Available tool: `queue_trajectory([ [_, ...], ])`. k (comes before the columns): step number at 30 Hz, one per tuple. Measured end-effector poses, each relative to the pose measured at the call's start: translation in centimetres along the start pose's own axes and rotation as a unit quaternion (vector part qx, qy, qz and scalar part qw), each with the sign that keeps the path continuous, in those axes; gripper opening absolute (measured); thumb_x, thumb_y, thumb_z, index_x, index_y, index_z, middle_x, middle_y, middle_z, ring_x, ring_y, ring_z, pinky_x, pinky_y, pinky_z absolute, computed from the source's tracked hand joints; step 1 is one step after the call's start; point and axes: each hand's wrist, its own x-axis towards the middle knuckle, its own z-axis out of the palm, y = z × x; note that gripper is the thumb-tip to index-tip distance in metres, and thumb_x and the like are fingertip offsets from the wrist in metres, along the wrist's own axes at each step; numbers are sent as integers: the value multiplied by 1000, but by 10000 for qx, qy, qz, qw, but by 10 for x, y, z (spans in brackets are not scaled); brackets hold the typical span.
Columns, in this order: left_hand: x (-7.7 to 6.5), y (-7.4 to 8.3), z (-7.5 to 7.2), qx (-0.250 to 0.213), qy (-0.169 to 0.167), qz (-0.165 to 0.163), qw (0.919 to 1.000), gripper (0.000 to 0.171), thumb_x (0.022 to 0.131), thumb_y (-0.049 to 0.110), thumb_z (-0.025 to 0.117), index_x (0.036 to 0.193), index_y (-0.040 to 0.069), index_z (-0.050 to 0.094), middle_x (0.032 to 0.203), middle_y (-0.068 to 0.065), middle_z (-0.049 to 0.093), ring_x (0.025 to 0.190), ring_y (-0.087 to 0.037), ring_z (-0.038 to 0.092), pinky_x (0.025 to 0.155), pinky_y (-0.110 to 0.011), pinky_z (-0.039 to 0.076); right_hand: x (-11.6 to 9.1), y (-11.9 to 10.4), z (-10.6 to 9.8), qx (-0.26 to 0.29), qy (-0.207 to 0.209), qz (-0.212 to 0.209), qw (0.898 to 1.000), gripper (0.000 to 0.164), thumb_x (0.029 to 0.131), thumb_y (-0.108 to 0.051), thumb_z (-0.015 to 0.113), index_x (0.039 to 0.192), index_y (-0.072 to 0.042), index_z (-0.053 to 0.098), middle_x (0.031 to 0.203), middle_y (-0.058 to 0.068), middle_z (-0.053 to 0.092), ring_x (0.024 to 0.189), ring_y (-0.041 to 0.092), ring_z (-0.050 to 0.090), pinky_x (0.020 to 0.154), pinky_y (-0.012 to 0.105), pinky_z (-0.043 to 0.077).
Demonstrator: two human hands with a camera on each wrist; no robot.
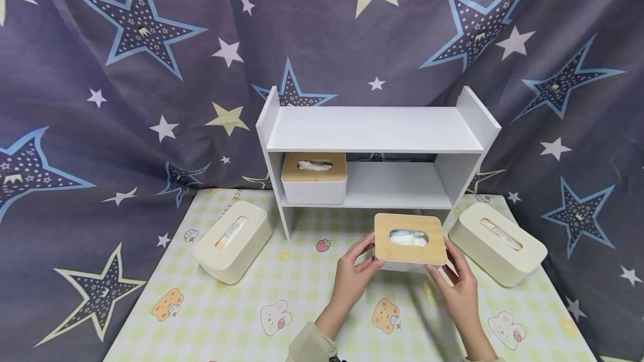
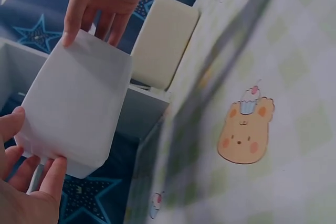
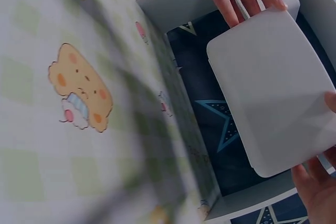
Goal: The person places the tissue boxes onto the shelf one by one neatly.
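Note:
A white tissue box (image 1: pixel 408 239) with a wooden lid is held up in front of the small white shelf (image 1: pixel 397 183), tissue showing in its oval slot. My left hand (image 1: pixel 352 272) grips its left end, and my right hand (image 1: pixel 457 284) grips its right end, thumbs at the near side. From below, in the left wrist view, the plain white base (image 2: pixel 79 98) of the box shows, raised off the table. A matching wooden-lidded tissue box (image 1: pixel 314 186) stands at the left of the shelf's lower board.
A cream tissue box (image 1: pixel 232 242) sits on the checked tablecloth (image 1: pixel 322 295) left of the shelf, and another cream tissue box (image 1: pixel 498 243) on the right. Shelf side panels frame the lower board. Behind hangs a dark star-patterned curtain (image 1: pixel 322 32).

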Motion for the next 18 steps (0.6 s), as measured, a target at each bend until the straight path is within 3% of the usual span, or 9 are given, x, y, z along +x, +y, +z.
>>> queue_trajectory([
  [7,1,10,0,-89,-6,184,9998,56,86,7,76,139,15,59,147,-5,56,127,-29,59,101,-32,56,4,-9,-3,118,107,-274,9995,68,81,18,69,144,0,50,134,-18,55,120,-8,53,93,1,48],
  [18,4,24,0,20,-96,553,9984,54,89,13,74,141,12,57,149,-8,53,128,-32,57,101,-31,56,11,-21,-5,317,169,-533,9979,68,80,22,67,143,4,50,136,-12,58,122,-4,55,95,3,49],
])
